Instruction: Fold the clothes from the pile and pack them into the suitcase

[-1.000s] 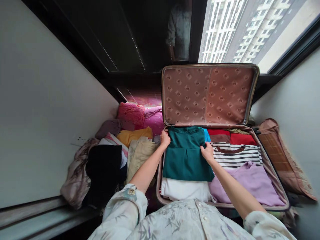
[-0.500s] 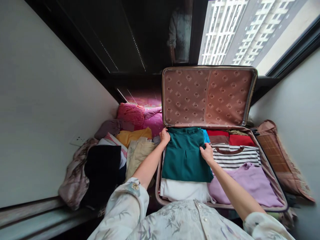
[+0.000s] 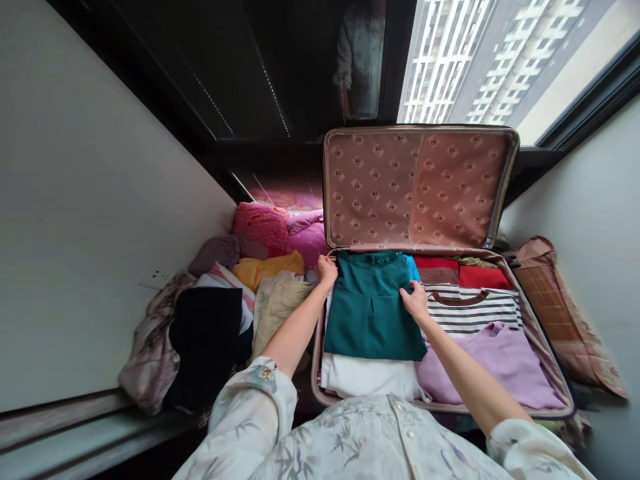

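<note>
Both my arms reach forward into the open pink-lined suitcase (image 3: 505,193). My left hand (image 3: 327,270) pinches the far left corner of the folded teal cotton shirt (image 3: 373,307), my right hand (image 3: 415,301) presses flat on its right edge (fingers spread), beside the striped top (image 3: 475,310).
</note>
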`<state>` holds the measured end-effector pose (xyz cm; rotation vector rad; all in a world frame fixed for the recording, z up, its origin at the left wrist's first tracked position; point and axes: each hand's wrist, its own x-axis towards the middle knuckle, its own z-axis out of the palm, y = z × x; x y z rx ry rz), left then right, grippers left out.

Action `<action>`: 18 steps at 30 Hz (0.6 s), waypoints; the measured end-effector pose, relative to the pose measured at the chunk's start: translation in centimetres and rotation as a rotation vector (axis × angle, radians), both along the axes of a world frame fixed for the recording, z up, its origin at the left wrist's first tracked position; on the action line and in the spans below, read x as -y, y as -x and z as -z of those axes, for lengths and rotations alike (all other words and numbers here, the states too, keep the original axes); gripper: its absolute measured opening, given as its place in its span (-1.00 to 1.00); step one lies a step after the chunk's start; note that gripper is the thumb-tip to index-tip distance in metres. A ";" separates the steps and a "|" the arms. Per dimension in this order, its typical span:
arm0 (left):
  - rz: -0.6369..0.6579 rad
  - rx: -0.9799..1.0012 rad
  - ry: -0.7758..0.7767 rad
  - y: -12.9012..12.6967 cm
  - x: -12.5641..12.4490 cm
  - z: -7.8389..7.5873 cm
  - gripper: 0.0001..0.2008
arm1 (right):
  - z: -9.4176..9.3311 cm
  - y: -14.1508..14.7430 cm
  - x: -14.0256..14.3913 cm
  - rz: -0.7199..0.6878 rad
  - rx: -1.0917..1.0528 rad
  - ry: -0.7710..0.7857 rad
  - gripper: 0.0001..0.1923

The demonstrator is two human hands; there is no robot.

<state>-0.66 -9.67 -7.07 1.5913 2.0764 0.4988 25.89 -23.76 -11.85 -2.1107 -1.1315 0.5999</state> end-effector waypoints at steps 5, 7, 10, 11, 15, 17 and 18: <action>0.121 0.012 -0.031 -0.3 2.2 0.2 -0.81 | 0.1 -0.3 -1.3 0.028 0.016 0.002 -0.50; 0.157 0.003 -0.003 -0.6 2.8 0.4 -0.75 | -0.1 -0.2 -2.0 0.060 0.008 -0.005 -0.46; 0.181 -0.004 0.038 -0.6 2.8 0.5 -0.82 | -0.7 0.2 -3.0 0.051 -0.034 -0.050 -0.52; 0.180 -0.001 0.032 -0.5 2.7 0.4 -0.86 | -1.0 0.4 -3.2 0.029 -0.049 -0.068 -0.57; 0.157 0.024 -0.034 -0.1 2.4 0.3 -0.78 | -2.0 1.3 -4.0 -0.100 -0.113 -0.162 -0.68; 0.138 0.074 -0.046 0.1 2.4 0.5 -0.74 | -2.3 1.5 -4.2 -0.158 -0.196 -0.191 -0.66; 0.127 0.102 -0.045 0.2 2.3 0.6 -0.72 | -2.3 1.5 -4.3 -0.168 -0.243 -0.188 -0.65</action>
